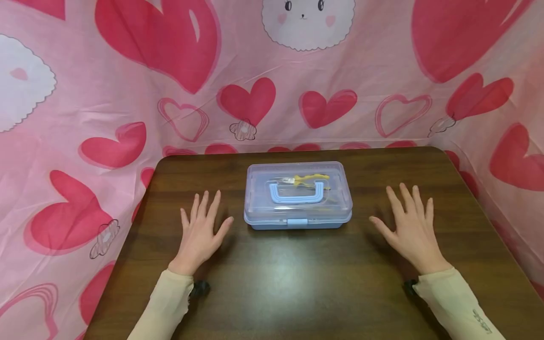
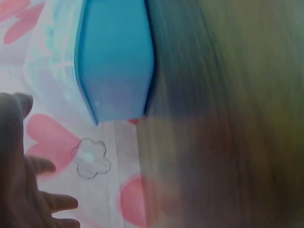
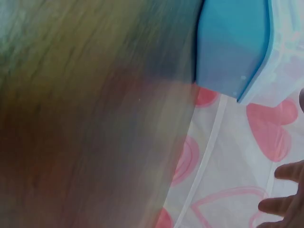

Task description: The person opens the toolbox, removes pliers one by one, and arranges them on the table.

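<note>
A blue plastic toolbox (image 1: 297, 223) with a clear lid and a light blue handle (image 1: 296, 198) stands closed on the table. Through the lid shows a pair of yellow-handled pliers (image 1: 303, 178); other contents are blurred. Left of the box, my left hand (image 1: 199, 238) has its fingers spread and holds nothing. My right hand (image 1: 410, 229) is spread likewise on the other side, apart from the box. Both wrist views catch the box's blue side, the left one at its upper left (image 2: 116, 57) and the right one at its upper right (image 3: 232, 47).
The dark wooden table (image 1: 289, 293) has rounded far corners. Pink cloth (image 1: 289, 71) printed with hearts hangs behind it and along both sides. A dark strap (image 1: 199, 288) shows at the left wrist, another dark piece (image 1: 410, 287) at the right.
</note>
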`<state>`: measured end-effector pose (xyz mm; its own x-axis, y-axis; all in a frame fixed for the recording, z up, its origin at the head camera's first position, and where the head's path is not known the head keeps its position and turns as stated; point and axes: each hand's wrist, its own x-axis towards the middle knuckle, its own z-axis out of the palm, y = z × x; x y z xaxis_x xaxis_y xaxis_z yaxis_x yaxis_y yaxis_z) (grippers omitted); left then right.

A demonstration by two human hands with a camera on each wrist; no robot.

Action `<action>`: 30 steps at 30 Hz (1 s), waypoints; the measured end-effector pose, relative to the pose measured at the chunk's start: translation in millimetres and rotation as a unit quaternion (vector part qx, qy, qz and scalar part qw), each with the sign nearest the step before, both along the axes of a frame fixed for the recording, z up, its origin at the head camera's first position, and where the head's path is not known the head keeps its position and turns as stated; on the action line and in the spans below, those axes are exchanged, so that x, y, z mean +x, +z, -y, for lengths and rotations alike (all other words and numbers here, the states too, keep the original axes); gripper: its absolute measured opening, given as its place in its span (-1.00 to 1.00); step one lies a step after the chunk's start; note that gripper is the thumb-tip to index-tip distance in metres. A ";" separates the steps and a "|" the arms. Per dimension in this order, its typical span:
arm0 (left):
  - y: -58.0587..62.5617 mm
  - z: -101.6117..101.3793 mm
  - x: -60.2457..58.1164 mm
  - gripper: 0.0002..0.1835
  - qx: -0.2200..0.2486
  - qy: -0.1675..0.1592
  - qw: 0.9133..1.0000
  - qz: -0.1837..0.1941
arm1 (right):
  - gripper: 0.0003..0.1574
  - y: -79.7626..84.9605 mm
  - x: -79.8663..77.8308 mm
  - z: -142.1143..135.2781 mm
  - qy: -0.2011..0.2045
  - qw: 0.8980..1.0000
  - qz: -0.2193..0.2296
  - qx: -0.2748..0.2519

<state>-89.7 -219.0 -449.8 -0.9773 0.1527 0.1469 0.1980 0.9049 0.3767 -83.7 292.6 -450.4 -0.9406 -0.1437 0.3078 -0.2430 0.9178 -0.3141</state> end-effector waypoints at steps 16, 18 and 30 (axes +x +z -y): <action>3.2 -23.1 -6.4 -0.40 0.258 0.026 0.966 0.005 | -0.48 2.4 12.9 38.4 0.111 0.978 -0.151 -0.091; 2.8 -28.4 -8.1 -0.43 0.290 0.036 0.956 0.017 | -0.65 3.8 15.6 47.3 0.122 0.975 -0.145 -0.111; -0.9 -58.2 -15.6 -0.49 0.371 0.066 0.923 0.084 | -0.69 -5.5 21.9 96.4 0.183 0.956 -0.045 -0.226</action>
<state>-105.3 -160.9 -450.7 -0.9987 -0.0512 0.0086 -0.0125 0.3979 0.9174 -61.8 196.2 -455.9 -0.8193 -0.2912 0.4940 -0.5669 0.5409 -0.6213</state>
